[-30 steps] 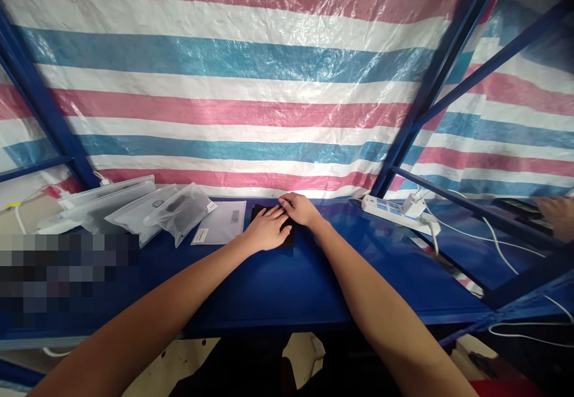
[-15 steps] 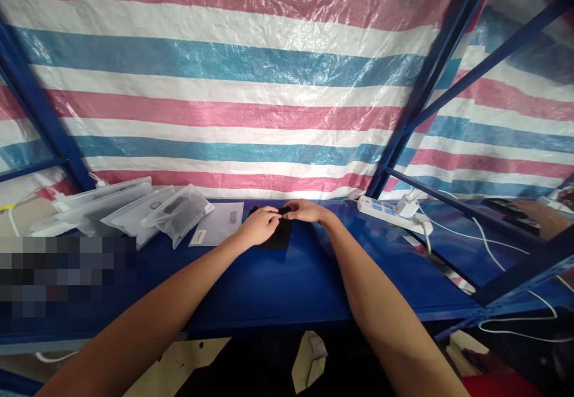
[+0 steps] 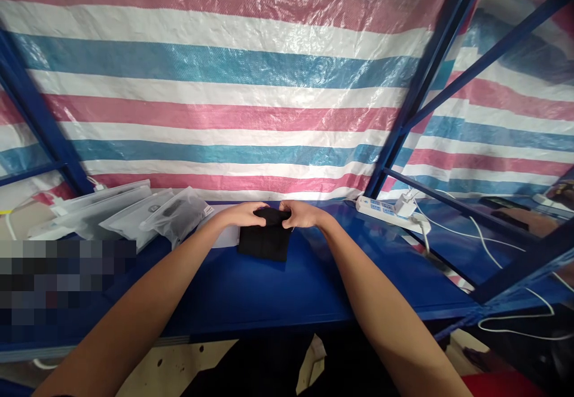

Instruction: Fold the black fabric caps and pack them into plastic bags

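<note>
A black cloth item (image 3: 263, 243) lies on the blue table, its upper part bunched or folded over. My left hand (image 3: 246, 214) grips its upper left edge, thumb toward me and fingers behind the fabric. On the upper right edge my right hand (image 3: 299, 213) pinches the cloth between thumb and fingers. Just left of the cloth is a flat translucent bag (image 3: 228, 238), partly covered by my left hand and wrist. Several frosted plastic bags (image 3: 177, 214) lie overlapping farther left.
A white power strip (image 3: 381, 210) with a plugged-in adapter and cables sits at the back right. Blue metal posts (image 3: 394, 140) frame the table (image 3: 269, 301). Behind hangs a striped plastic sheet (image 3: 233, 110). At the far right, another person's hand (image 3: 529, 220) is near a dark object.
My left hand has moved left and now grips the cloth's edge instead of lying over it. The black cloth shows more fully and sits slightly nearer, overlapping the flat bag.
</note>
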Tool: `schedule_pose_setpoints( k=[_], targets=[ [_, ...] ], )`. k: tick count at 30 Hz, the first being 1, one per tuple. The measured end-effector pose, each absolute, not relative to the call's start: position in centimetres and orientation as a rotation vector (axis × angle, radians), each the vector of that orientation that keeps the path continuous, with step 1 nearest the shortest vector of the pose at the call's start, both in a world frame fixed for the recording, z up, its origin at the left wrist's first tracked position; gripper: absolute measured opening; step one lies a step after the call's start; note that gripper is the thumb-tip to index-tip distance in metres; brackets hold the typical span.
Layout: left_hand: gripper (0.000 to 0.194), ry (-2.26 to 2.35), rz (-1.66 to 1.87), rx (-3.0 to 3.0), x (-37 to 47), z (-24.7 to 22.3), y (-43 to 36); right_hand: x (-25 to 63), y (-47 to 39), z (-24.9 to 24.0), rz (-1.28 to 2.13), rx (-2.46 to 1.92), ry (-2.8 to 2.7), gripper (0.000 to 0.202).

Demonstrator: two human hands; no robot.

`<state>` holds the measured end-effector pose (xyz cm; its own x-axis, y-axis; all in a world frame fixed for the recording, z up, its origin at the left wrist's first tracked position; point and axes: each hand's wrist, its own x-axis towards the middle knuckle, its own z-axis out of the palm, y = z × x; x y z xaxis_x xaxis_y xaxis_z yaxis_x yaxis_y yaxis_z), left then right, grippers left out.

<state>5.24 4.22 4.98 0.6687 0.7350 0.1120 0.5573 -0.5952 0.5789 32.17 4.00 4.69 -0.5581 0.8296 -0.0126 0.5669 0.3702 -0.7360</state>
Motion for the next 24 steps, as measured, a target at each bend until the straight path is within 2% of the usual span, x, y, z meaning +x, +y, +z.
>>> schedule_pose_setpoints(
  k=[4, 10, 12, 15, 19, 21, 24],
  targets=[
    [0.043, 0.956, 0.509, 2.232, 5.2, 5.5, 3.8, 31.7, 3.8, 5.0, 1.051, -1.094, -2.225, 0.035],
    [0.035, 0.973, 0.709, 2.427, 4.1, 3.8, 2.9, 31.8, 3.2, 4.3, 0.379, -0.89, -2.448, 0.037],
    [0.03, 1.024, 0.71, 2.597, 3.9, 2.8, 2.3, 32.1, 2.3, 3.6, 0.298, -0.821, -2.477, 0.037],
    [0.033, 1.055, 0.675, 2.809, 4.2, 1.6, 1.3, 32.7, 1.2, 2.7, 0.419, -0.779, -2.416, 0.034],
    [0.039, 1.054, 0.642, 2.945, 4.8, 1.2, 0.4, 33.4, 1.2, 1.9, 0.912, -0.867, -2.155, 0.023],
    [0.041, 1.042, 0.603, 2.951, 4.7, 1.5, 0.2, 33.6, 1.6, 1.4, 1.086, -0.879, -2.037, 0.034],
    [0.045, 0.981, 0.561, 2.842, 3.8, 2.1, -0.3, 33.4, 2.0, 0.5, 1.127, -0.851, -1.936, 0.042]
  ],
)
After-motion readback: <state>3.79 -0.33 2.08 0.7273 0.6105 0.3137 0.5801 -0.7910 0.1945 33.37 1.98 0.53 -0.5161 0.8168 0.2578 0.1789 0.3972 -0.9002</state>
